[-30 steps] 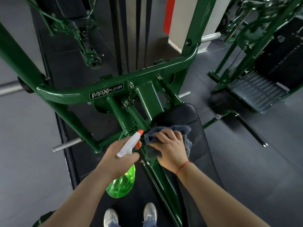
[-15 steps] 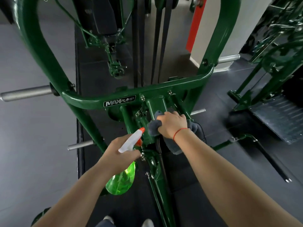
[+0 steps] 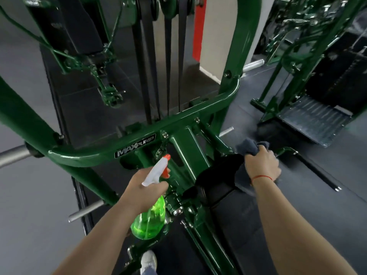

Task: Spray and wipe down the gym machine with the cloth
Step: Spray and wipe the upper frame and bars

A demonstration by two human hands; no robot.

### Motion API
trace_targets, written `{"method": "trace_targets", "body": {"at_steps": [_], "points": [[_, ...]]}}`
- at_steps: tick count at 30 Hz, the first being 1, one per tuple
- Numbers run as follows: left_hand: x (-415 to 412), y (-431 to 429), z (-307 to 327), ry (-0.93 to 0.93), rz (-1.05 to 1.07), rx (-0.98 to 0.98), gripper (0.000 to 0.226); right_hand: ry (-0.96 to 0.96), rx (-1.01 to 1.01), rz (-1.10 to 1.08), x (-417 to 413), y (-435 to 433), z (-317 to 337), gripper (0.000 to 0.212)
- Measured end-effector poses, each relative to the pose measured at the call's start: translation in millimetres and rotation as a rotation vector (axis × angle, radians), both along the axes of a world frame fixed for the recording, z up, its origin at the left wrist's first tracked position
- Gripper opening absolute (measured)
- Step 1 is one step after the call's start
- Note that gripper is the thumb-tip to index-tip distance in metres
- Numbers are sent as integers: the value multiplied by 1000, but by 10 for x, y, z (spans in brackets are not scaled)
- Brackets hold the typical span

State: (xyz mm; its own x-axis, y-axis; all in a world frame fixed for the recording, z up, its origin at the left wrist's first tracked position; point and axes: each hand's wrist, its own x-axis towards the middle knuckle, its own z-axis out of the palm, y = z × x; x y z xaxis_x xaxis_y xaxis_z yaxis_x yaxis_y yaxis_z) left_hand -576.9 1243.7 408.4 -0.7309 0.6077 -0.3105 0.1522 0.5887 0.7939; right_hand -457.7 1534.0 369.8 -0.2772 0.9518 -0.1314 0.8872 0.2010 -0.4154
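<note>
Right hand (image 3: 262, 167) and cloth (image 3: 249, 146) are no longer on the central green post (image 3: 184, 143), where they sat half a second ago close to the sprayer's orange nozzle (image 3: 166, 157). They now stand at the far right edge of the black pad (image 3: 216, 175), well apart from the bottle.

Grip, right: fingers curled tight round the grey cloth. A bunched end stands out above the knuckles and more fabric hangs under the palm against the pad's edge. A red thread (image 3: 262, 177) circles the wrist.

Grip, left: the left hand (image 3: 143, 188) is clamped round the neck of the spray bottle (image 3: 150, 221), much where it was before. The green body hangs below the hand and the nozzle points up toward the post and the labelled crossbar (image 3: 95, 155) of the gym machine (image 3: 230, 56). Whether a finger presses the trigger cannot be told.

Assessment: wiping has shifted from the frame's centre to the upholstery. The post is judged dealt with for now and the pad's right side is the surface in hand. No wet film or spray mist can be made out on the pad, and motion blur softens that area, so whether it was sprayed cannot be told. Much of the frame, including the crossbar and side uprights, looks still to be covered. The task is judged part done.

Noted: one shoe (image 3: 148, 261) shows at the bottom edge, on the dark floor (image 3: 29, 215).
</note>
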Motion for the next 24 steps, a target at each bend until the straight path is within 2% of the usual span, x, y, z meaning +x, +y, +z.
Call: {"method": "trace_targets", "body": {"at_steps": [4, 5, 7, 10, 14, 19, 23, 24], "points": [[-363, 63, -104, 9, -169, -62, 42, 38, -31, -159, -6, -196, -17, 43], [-450, 68, -132, 8, -209, -67, 42, 67, -46, -201, -26, -239, -6, 42], [-610, 82, -196, -13, -215, -89, 19, 113, -46, -262, -41, -376, 0, 38], [-822, 108, -283, -31, -210, -126, 33, 150, -25, -316, -59, -615, -4, 34], [-1031, 175, -360, 25, -249, -179, 30, 202, 6, -400, -141, -854, 21, 40], [-1169, 175, -417, 15, -258, -183, 29, 244, 180, -313, -475, -1127, 109, 51], [-1289, 103, -407, -32, -246, -150, 5, 314, 240, -176, -853, -1140, 226, 52], [-1317, 79, -394, -44, -231, -125, 9, 328, 238, -149, -969, -1100, 253, 53]]}}
